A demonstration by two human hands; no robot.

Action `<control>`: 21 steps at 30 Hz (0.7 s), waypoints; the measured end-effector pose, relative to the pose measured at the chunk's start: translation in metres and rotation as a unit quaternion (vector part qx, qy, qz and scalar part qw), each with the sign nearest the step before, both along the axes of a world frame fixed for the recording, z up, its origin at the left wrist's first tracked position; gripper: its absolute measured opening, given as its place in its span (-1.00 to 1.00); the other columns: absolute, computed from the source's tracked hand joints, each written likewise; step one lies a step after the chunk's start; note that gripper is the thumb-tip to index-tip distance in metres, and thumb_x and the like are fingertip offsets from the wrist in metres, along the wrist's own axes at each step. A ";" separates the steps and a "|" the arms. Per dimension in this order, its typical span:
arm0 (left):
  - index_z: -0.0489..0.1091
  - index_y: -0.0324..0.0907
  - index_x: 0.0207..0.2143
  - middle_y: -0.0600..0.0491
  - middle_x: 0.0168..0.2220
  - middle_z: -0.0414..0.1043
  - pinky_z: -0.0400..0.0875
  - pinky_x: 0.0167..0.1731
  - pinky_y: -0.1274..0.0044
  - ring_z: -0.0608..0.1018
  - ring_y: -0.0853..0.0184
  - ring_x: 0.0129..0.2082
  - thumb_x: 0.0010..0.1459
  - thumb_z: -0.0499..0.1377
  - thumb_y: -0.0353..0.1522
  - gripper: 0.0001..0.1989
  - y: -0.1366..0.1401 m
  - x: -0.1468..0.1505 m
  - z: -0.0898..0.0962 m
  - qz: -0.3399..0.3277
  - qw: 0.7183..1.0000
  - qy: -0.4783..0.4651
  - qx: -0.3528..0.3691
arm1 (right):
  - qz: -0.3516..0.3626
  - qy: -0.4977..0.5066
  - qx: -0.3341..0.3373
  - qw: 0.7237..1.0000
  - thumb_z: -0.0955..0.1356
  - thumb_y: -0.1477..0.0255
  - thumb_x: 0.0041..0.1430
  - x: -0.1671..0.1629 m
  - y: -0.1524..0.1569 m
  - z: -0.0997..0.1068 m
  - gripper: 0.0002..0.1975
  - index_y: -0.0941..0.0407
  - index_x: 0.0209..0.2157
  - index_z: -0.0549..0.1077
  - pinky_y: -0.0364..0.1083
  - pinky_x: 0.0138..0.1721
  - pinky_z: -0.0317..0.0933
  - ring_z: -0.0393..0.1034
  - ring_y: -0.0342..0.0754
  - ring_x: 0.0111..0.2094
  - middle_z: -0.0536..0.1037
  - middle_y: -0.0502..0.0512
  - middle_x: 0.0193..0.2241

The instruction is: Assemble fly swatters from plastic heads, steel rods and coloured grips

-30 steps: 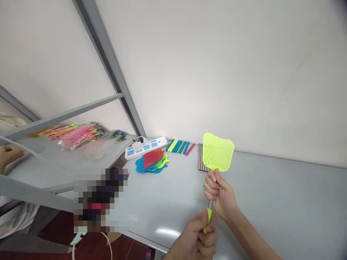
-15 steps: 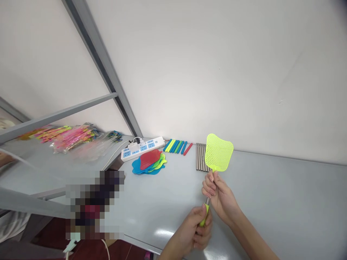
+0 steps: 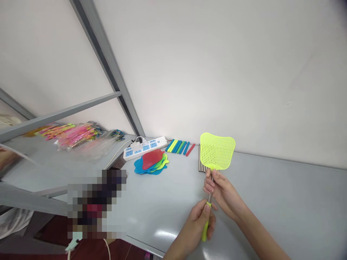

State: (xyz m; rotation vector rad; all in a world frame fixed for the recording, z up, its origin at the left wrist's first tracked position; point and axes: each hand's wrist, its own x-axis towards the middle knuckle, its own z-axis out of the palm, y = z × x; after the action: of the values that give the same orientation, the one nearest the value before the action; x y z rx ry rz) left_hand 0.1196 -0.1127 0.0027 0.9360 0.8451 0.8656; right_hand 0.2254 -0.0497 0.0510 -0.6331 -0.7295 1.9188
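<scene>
A yellow-green fly swatter (image 3: 217, 151) is held upright above the grey table, its perforated head facing me. My left hand (image 3: 201, 220) is closed around the yellow-green handle at the bottom. Just under the head, my right hand (image 3: 221, 186) grips the upper end of the metal rod. A bare stretch of rod shows between the two hands. Behind the swatter head, a row of metal rods (image 3: 201, 165) lies on the table, partly hidden.
Loose swatter heads (image 3: 151, 160) in red, blue and yellow-green lie piled by a white power strip (image 3: 159, 143). Coloured handles (image 3: 177, 147) lie in a row near the wall. Bagged pink and yellow items (image 3: 78, 135) rest at left beyond a grey metal frame (image 3: 108, 65).
The swatter head has turned to face me more squarely. My left hand's fingers have loosened a little, and more of the handle's lower end shows. The view has shifted slightly.
</scene>
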 end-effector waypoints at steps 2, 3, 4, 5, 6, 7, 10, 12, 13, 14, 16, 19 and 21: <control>0.21 -0.23 -0.29 0.15 -0.61 0.16 0.11 -0.61 0.62 0.24 0.50 -0.66 0.10 -0.15 -0.09 -0.60 -0.001 -0.001 0.001 -0.001 1.000 0.016 0.016 | -0.003 -0.002 0.007 1.000 0.23 0.28 0.09 0.001 0.002 0.000 -0.78 0.13 -0.47 0.34 -0.18 -0.52 0.00 -0.04 -0.21 -0.61 0.08 -0.07 -0.63; 0.25 -0.24 -0.30 0.13 -0.59 0.18 0.14 -0.56 0.61 0.27 0.47 -0.61 0.10 -0.14 -0.10 -0.60 -0.001 -0.001 0.001 0.002 0.999 0.034 0.034 | -0.003 -0.005 0.012 1.000 0.23 0.29 0.09 0.002 0.002 0.000 -0.79 0.13 -0.46 0.35 -0.17 -0.52 0.00 -0.04 -0.20 -0.60 0.09 -0.07 -0.63; 0.28 -0.25 -0.32 0.10 -0.56 0.21 0.16 -0.50 0.59 0.30 0.44 -0.55 0.10 -0.12 -0.12 -0.60 -0.002 -0.002 0.002 0.008 0.997 0.058 0.056 | 0.000 -0.011 0.017 1.000 0.23 0.30 0.09 0.003 0.003 0.001 -0.80 0.14 -0.45 0.36 -0.17 -0.51 0.00 -0.04 -0.20 -0.60 0.09 -0.06 -0.62; 0.32 -0.25 -0.34 0.08 -0.51 0.22 0.17 -0.45 0.58 0.31 0.41 -0.48 0.10 -0.10 -0.13 -0.61 -0.001 -0.004 0.003 0.014 0.993 0.088 0.079 | 0.007 -0.018 0.023 1.000 0.23 0.30 0.09 0.003 0.003 0.002 -0.80 0.14 -0.44 0.36 -0.16 -0.50 0.00 -0.03 -0.20 -0.59 0.09 -0.06 -0.62; 0.35 -0.25 -0.36 0.07 -0.48 0.22 0.16 -0.41 0.58 0.30 0.40 -0.44 0.09 -0.07 -0.15 -0.63 -0.001 -0.005 0.004 0.017 0.988 0.118 0.098 | 0.017 -0.029 0.030 0.999 0.22 0.30 0.10 0.004 0.003 0.003 -0.79 0.14 -0.43 0.37 -0.15 -0.48 0.01 -0.01 -0.19 -0.58 0.10 -0.05 -0.62; 0.38 -0.24 -0.38 0.06 -0.44 0.21 0.16 -0.40 0.58 0.28 0.40 -0.42 0.09 -0.05 -0.16 -0.64 0.000 -0.006 0.005 0.016 0.983 0.143 0.112 | 0.027 -0.041 0.037 0.998 0.22 0.30 0.10 0.005 0.003 0.005 -0.77 0.15 -0.42 0.38 -0.14 -0.46 0.02 0.02 -0.18 -0.57 0.12 -0.04 -0.61; 0.38 -0.22 -0.37 0.08 -0.43 0.15 0.14 -0.46 0.60 0.24 0.44 -0.47 0.08 -0.03 -0.19 -0.68 0.002 -0.009 0.008 0.011 0.977 0.174 0.121 | 0.048 -0.085 0.070 0.993 0.20 0.26 0.11 0.006 0.004 0.010 -0.73 0.15 -0.39 0.40 -0.12 -0.38 0.03 0.09 -0.13 -0.50 0.19 0.00 -0.58; 0.35 -0.22 -0.36 0.10 -0.45 0.13 0.13 -0.49 0.61 0.22 0.46 -0.50 0.07 -0.01 -0.20 -0.71 0.004 -0.009 0.010 0.024 0.978 0.170 0.120 | 0.065 -0.123 0.092 0.986 0.20 0.24 0.10 0.006 0.003 0.013 -0.70 0.15 -0.39 0.43 -0.12 -0.35 0.03 0.11 -0.11 -0.45 0.24 0.03 -0.55; 0.33 -0.22 -0.37 0.11 -0.47 0.13 0.13 -0.50 0.61 0.22 0.46 -0.51 0.07 -0.01 -0.21 -0.73 0.005 -0.009 0.010 0.031 0.978 0.166 0.121 | 0.076 -0.142 0.102 0.982 0.19 0.24 0.10 0.006 0.003 0.014 -0.69 0.15 -0.38 0.44 -0.12 -0.34 0.03 0.12 -0.10 -0.43 0.26 0.04 -0.53; 0.31 -0.23 -0.40 0.12 -0.50 0.12 0.13 -0.51 0.61 0.22 0.47 -0.52 0.07 0.00 -0.22 -0.75 0.006 -0.008 0.011 0.033 0.979 0.159 0.121 | 0.086 -0.160 0.112 0.977 0.19 0.23 0.10 0.006 0.003 0.015 -0.68 0.14 -0.36 0.45 -0.11 -0.32 0.04 0.13 -0.09 -0.41 0.28 0.05 -0.51; 0.27 -0.23 -0.45 0.13 -0.53 0.12 0.14 -0.52 0.61 0.24 0.47 -0.54 0.07 0.01 -0.24 -0.78 0.007 -0.004 0.013 0.032 0.983 0.138 0.120 | 0.101 -0.195 0.125 0.968 0.18 0.23 0.11 0.007 0.003 0.014 -0.67 0.13 -0.31 0.46 -0.10 -0.27 0.04 0.15 -0.08 -0.36 0.31 0.07 -0.45; 0.25 -0.23 -0.44 0.11 -0.54 0.17 0.21 -0.50 0.59 0.30 0.46 -0.54 0.07 0.02 -0.27 -0.81 0.009 0.001 0.018 0.025 0.990 0.087 0.108 | 0.106 -0.240 0.122 0.957 0.17 0.22 0.11 0.012 0.003 0.012 -0.65 0.09 -0.21 0.43 -0.07 -0.21 0.05 0.18 -0.05 -0.27 0.35 0.09 -0.35; 0.26 -0.23 -0.35 0.11 -0.54 0.20 0.23 -0.48 0.58 0.32 0.46 -0.54 0.07 0.02 -0.29 -0.82 0.013 0.002 0.021 0.037 0.992 0.060 0.101 | 0.118 -0.262 0.110 0.952 0.16 0.19 0.11 0.018 0.001 0.010 -0.62 0.07 -0.14 0.38 -0.04 -0.22 0.07 0.21 -0.03 -0.27 0.36 0.09 -0.35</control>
State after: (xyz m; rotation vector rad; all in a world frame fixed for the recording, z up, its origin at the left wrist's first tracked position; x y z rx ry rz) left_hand 0.1220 -0.0993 0.0241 1.1481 0.9129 0.9796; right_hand 0.2437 -0.0485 0.0611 -0.9628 -1.3874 1.8552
